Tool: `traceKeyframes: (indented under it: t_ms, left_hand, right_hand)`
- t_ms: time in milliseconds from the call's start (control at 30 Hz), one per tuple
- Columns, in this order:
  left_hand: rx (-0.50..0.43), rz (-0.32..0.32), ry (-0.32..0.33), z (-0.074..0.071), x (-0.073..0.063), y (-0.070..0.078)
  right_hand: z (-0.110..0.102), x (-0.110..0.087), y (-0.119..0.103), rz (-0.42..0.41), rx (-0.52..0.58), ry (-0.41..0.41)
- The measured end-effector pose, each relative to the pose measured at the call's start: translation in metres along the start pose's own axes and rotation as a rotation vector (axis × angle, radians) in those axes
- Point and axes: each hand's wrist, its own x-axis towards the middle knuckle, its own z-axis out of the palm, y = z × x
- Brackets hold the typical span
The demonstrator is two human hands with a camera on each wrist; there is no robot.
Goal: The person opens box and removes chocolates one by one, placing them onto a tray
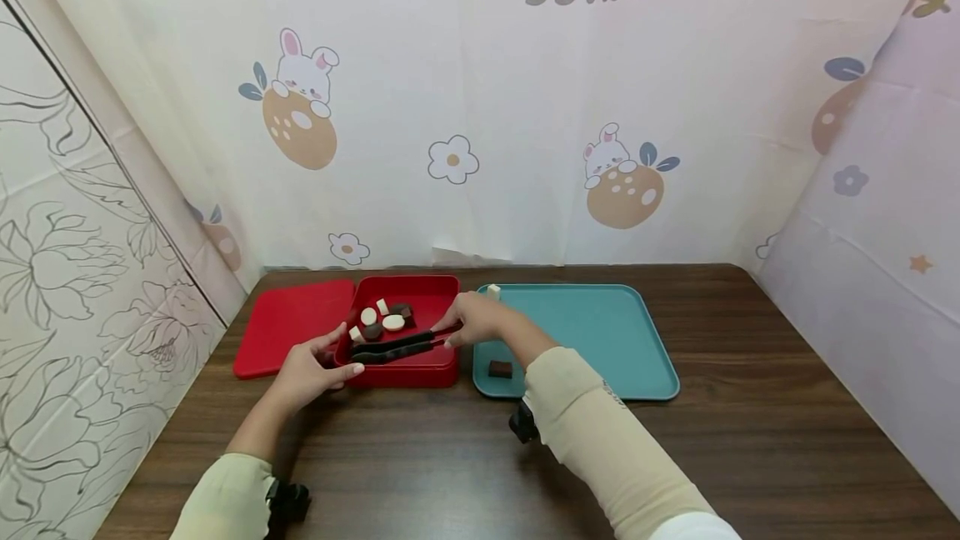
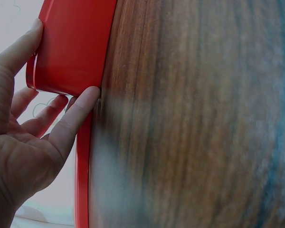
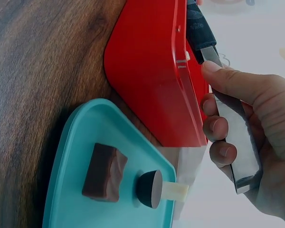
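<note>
My right hand grips metal tongs with black ends, the thumb on one arm and the fingers curled round the other. The black ends reach left over the front of a red box, slightly apart, with nothing visible between them. Inside the box, white pieces and dark chocolate pieces lie towards the left. My left hand holds the box's front left corner, thumb on the front wall and fingers round the side. In the left wrist view one fingertip is at the corner's base.
A teal tray stands right of the box. On it are a brown chocolate block, a dark cup-shaped chocolate and a white stick-like piece. A flat red lid lies left of the box on the wooden table.
</note>
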Motion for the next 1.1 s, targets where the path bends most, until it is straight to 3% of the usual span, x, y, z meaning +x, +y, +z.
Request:
traceKeyframes:
  t_ms: [833,1100]
  left_hand:
    - [-0.004,0.012,-0.001,0.0,0.0,-0.002]
    - [-0.001,0.018,-0.002,-0.001,0.0,-0.002]
  right_hand:
    - [-0.011,-0.047,0.026,-0.091,0.066,0.123]
    - [-0.011,-0.064,0.032,-0.095,0.155,0.161]
